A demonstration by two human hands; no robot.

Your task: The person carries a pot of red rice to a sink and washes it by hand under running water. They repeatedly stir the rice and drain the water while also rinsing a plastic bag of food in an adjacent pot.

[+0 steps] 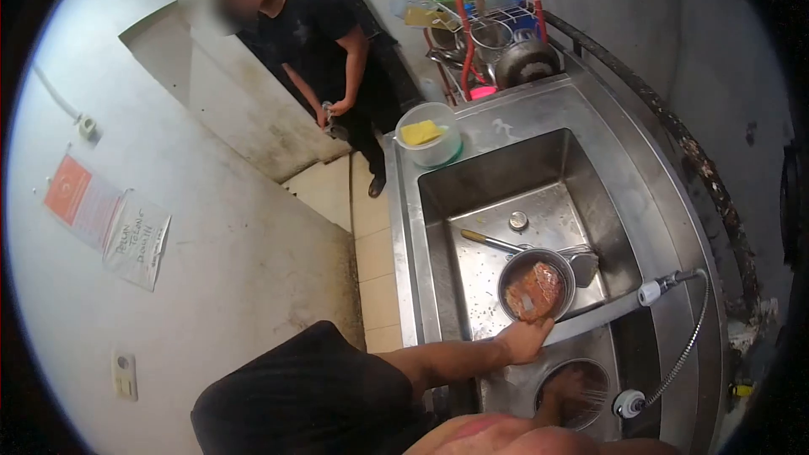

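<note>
My left hand [524,340] is closed on the near rim of a round metal bowl [570,285] in the sink. Inside the bowl lies a reddish-orange mass [535,291], of a kind I cannot make out. A spatula with a wooden-coloured handle [484,239] lies partly beneath the bowl, its metal blade [583,268] showing on the other side. Lower down, my right hand [565,383] reaches into a round metal pan [595,418], its fingers apart but dim. Water sprays into this pan from a white spray head [630,403].
A flexible hose [704,320] links the spray head to a white tap fitting [649,292]. On the steel counter stands a clear tub [438,152] with a yellow sponge [421,132]. Beyond is a dish rack [463,42] with pots. A person in black [312,42] stands nearby, holding something grey.
</note>
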